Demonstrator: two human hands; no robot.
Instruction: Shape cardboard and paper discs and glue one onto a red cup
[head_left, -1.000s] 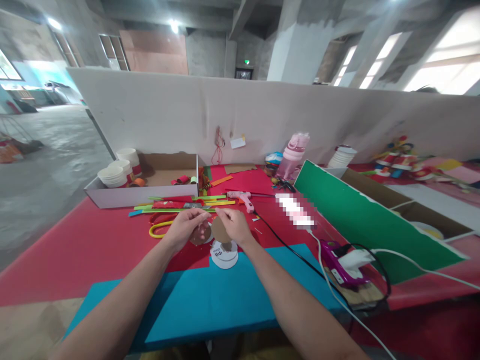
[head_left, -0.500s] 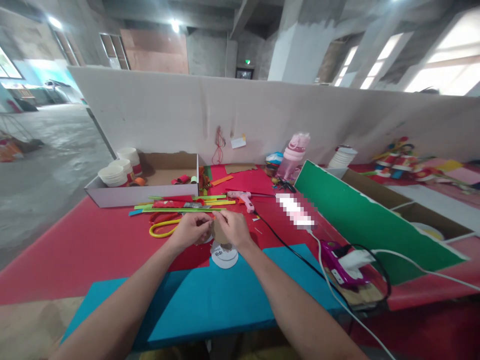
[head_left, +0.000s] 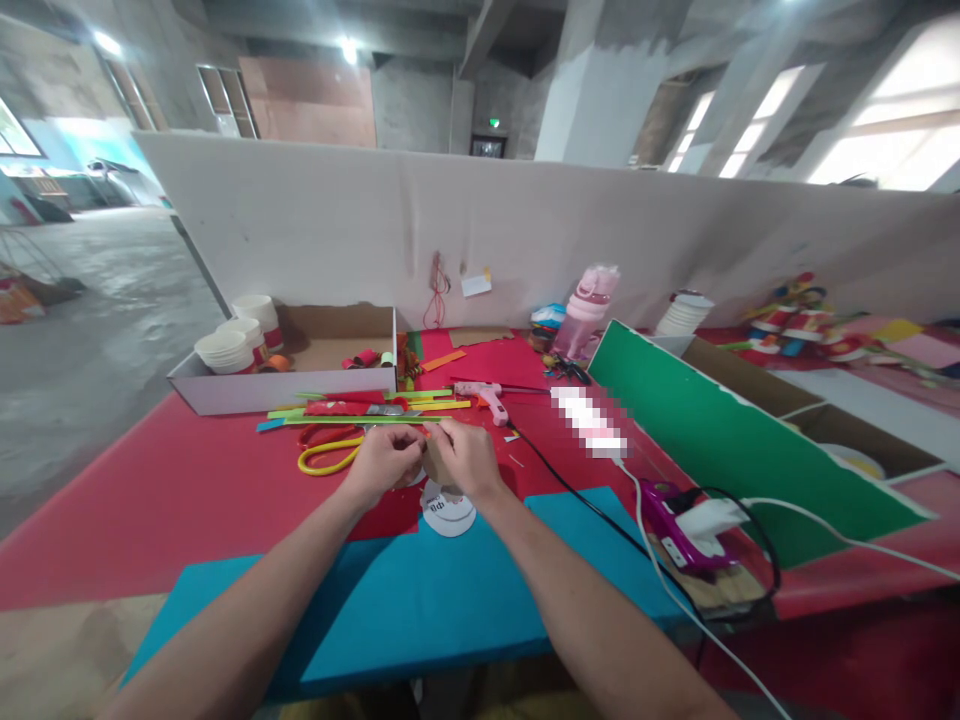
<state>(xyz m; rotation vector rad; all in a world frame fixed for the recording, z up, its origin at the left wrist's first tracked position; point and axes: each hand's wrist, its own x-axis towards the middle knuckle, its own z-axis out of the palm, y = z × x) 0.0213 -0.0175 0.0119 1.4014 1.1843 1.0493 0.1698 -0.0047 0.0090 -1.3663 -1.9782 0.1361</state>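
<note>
In the head view, the right hand pinched a brown disc above the red-and-blue desk; the left hand met it with curled fingers, its grip hidden. White printed discs lay just nearer. Yellow-handled scissors sat left, a pink glue gun farther right.

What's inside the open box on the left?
Paper cups, an orange roll, reddish rolls and a green roll. The box's front wall hides the cups' bottoms and anything low behind it.
</note>
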